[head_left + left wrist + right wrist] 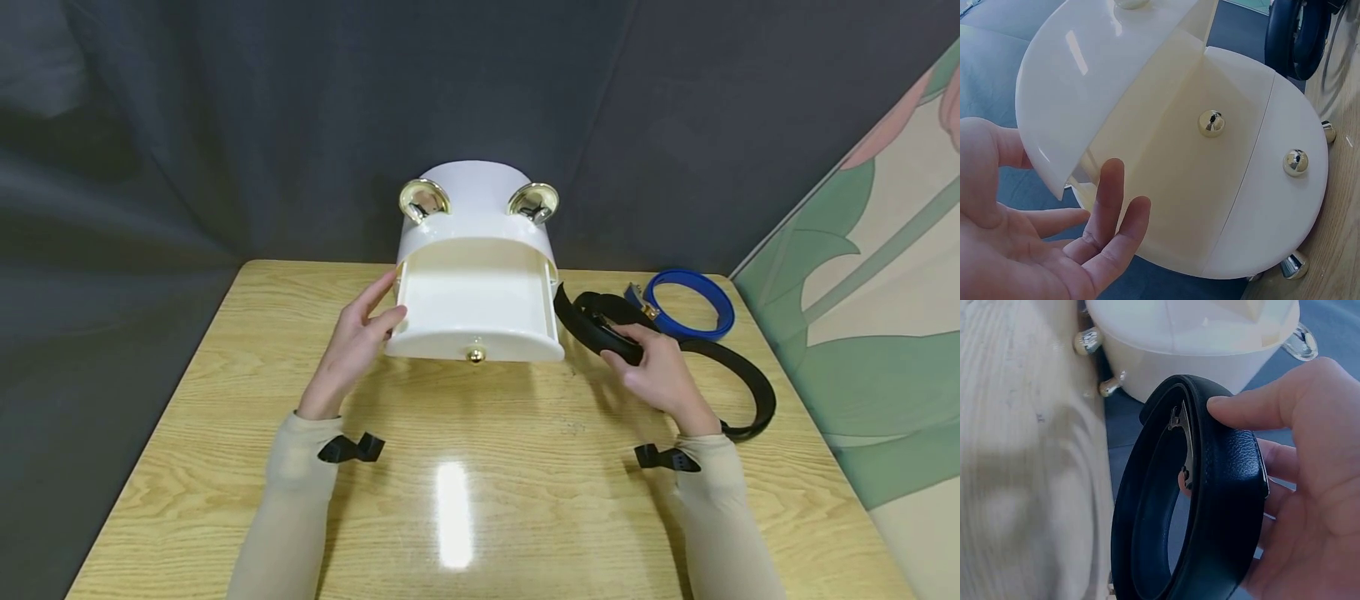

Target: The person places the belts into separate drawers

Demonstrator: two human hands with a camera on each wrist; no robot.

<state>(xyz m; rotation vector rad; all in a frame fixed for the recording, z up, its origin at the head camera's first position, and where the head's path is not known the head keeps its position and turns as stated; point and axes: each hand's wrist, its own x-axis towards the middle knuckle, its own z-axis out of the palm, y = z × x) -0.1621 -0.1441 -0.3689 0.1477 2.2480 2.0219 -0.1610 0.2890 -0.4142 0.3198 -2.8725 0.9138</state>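
A white rounded box [480,208] with gold ear-like discs stands at the table's back, its upper drawer [474,343] pulled out. My left hand [348,350] is at the drawer's left side, thumb by its front corner; the left wrist view shows the fingers [1109,194] spread and loosely bent beside the box. To the right, my right hand [660,375] grips a coiled black belt [1222,481] near its metal buckle [1186,444], thumb on the outer face and fingers behind. The drawer's visible inside holds nothing.
A coiled blue belt [693,279] with a gold buckle lies at the back right. Another black belt loop [757,387] lies on the table by my right wrist. A dark curtain [375,83] hangs behind, and a patterned cloth [885,333] is at the right.
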